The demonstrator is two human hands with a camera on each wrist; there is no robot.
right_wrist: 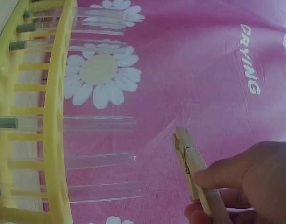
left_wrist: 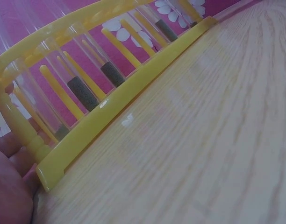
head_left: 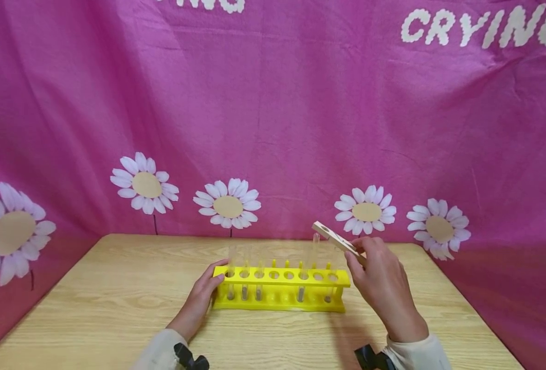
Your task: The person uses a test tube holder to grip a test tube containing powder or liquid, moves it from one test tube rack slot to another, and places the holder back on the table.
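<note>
A yellow test tube rack stands on the table, holding several clear test tubes with dark grey material at the bottom. One other clear tube, toward the rack's right, has a rounded top. My left hand grips the rack's left end, thumb on the near side and the other fingers partly hidden behind it. With my right hand I pinch a wooden clip with a metal spring. The clip slants above the rack's right end, apart from the tubes in the right wrist view; nothing shows between its jaws.
The light wood table reaches back to a pink cloth backdrop printed with white daisies and lettering. Yellow pegs rise along the back of the rack. Black straps show at both wrists.
</note>
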